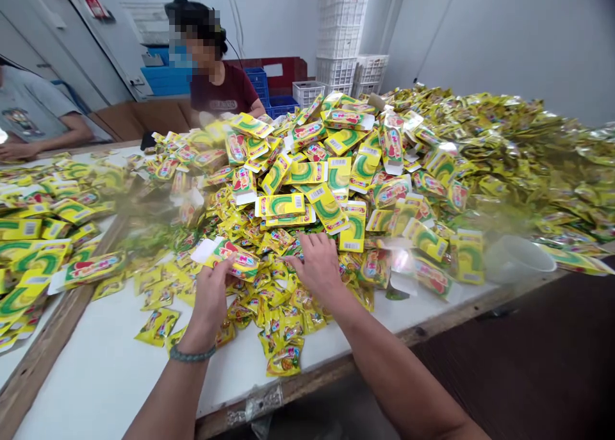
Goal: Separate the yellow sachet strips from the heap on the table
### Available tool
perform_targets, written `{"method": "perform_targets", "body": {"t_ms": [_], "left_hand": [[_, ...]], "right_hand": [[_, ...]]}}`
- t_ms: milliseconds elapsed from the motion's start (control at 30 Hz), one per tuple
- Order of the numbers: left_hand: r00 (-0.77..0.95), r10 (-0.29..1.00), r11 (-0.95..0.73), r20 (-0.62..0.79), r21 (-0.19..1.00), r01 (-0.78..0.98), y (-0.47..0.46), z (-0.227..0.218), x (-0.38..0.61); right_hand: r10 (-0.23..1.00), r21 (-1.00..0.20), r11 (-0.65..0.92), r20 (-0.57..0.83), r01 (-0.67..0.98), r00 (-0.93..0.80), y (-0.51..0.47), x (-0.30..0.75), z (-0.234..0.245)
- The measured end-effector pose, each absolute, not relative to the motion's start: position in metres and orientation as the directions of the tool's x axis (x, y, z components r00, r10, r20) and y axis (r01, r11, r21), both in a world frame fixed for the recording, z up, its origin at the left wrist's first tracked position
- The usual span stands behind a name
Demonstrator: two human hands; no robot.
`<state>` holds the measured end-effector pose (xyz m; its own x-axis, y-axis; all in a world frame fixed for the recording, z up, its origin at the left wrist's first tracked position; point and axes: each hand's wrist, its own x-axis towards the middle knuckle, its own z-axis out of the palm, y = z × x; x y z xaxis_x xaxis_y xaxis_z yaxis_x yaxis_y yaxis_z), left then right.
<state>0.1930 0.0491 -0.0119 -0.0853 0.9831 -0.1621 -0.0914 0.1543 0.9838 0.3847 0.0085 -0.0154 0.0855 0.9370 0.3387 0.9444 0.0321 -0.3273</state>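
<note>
My left hand [210, 302], with a braided bracelet at the wrist, grips a small yellow carton [239, 260] between thumb and fingers. The carton lies on its side, its white end flap sticking out to the left. My right hand [321, 267] reaches into the heap of small yellow sachets [288, 299], its fingers curled down among them. Whatever it pinches is hidden by the fingers. Beyond both hands, a tall pile of yellow and green cartons [307, 171] rests on the sachets, many with white flaps showing.
The white table [96, 344] has a wooden edge strip [57, 337]; more cartons [29, 254] lie left of it. At right are a translucent tub [519, 260] and a big sachet mound [519, 145]. Two people [223, 84] sit across and left. White crates [339, 36] stand behind.
</note>
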Motion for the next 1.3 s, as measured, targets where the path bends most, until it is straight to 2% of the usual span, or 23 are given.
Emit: {"method": "perform_targets", "body": {"t_ms": [67,133,200,267,333,400,467,533,600,667,733,800,967,1033,1133,1200,1233,1300], "left_hand": [[-0.097,0.979,0.172,-0.181,0.980,-0.097,0.051,-0.014,0.186],[-0.046,0.980,0.191,-0.196,0.977,-0.095,0.051,-0.013,0.184],[0.014,0.978,0.206,-0.206,0.974,-0.093,0.049,-0.010,0.184],[0.062,0.972,0.232,-0.227,0.969,-0.083,0.046,-0.005,0.185],[0.140,0.956,0.265,-0.257,0.963,-0.042,0.043,0.000,0.186],[0.241,0.935,0.266,-0.260,0.964,0.009,0.040,0.002,0.185],[0.344,0.907,0.247,-0.245,0.968,0.038,0.038,0.002,0.185],[0.425,0.876,0.227,-0.230,0.972,0.059,0.037,0.000,0.185],[0.478,0.852,0.193,-0.214,0.977,0.093,0.036,-0.001,0.185],[0.496,0.848,0.140,-0.187,0.982,0.130,0.036,-0.002,0.185],[0.471,0.867,0.098,-0.162,0.983,0.158,0.037,-0.002,0.185],[0.437,0.884,0.093,-0.163,0.980,0.178,0.038,-0.003,0.185],[0.411,0.874,0.236,-0.259,0.966,0.108,0.038,-0.006,0.188],[0.368,0.873,0.324,-0.320,0.945,0.055,0.037,-0.007,0.189],[0.312,0.866,0.406,-0.392,0.914,0.020,0.037,-0.007,0.189],[0.305,0.854,0.442,-0.422,0.897,0.004,0.037,-0.007,0.188],[0.303,0.849,0.456,-0.432,0.890,-0.007,0.038,-0.006,0.187],[0.286,0.850,0.472,-0.443,0.881,-0.036,0.040,-0.004,0.185]], "right_hand": [[0.961,-0.267,-0.076,0.236,0.961,0.142,0.010,0.387,-0.018],[0.983,-0.261,-0.043,0.164,0.964,0.088,0.011,0.388,-0.021],[0.988,-0.336,-0.001,0.148,0.942,0.054,0.012,0.388,-0.023],[0.982,-0.480,0.000,0.166,0.878,0.090,0.013,0.389,-0.023],[0.973,-0.684,0.006,0.173,0.729,0.154,0.015,0.391,-0.023],[0.977,-0.877,0.034,0.131,0.480,0.169,0.018,0.393,-0.021],[0.991,-0.971,0.053,0.080,0.235,0.110,0.020,0.392,-0.018],[0.996,-0.992,0.065,0.071,0.104,0.051,0.020,0.390,-0.016],[0.993,-0.986,0.104,0.111,0.129,0.047,0.019,0.389,-0.014],[0.985,-0.955,0.146,0.166,0.259,0.055,0.018,0.388,-0.013],[0.982,-0.910,0.167,0.188,0.379,0.020,0.017,0.388,-0.014],[0.983,-0.889,0.176,0.179,0.422,-0.033,0.016,0.387,-0.016],[0.958,-0.827,0.285,0.263,0.485,-0.116,0.015,0.378,-0.017],[0.956,-0.806,0.284,0.280,0.519,-0.088,0.014,0.382,-0.015],[0.952,-0.730,0.118,0.277,0.674,0.133,0.009,0.401,-0.010],[0.928,-0.566,-0.118,0.229,0.816,0.293,0.006,0.417,-0.008],[0.930,-0.472,-0.193,0.191,0.860,0.314,0.005,0.424,-0.008],[0.955,-0.327,-0.218,0.124,0.920,0.270,0.003,0.430,-0.009]]}}
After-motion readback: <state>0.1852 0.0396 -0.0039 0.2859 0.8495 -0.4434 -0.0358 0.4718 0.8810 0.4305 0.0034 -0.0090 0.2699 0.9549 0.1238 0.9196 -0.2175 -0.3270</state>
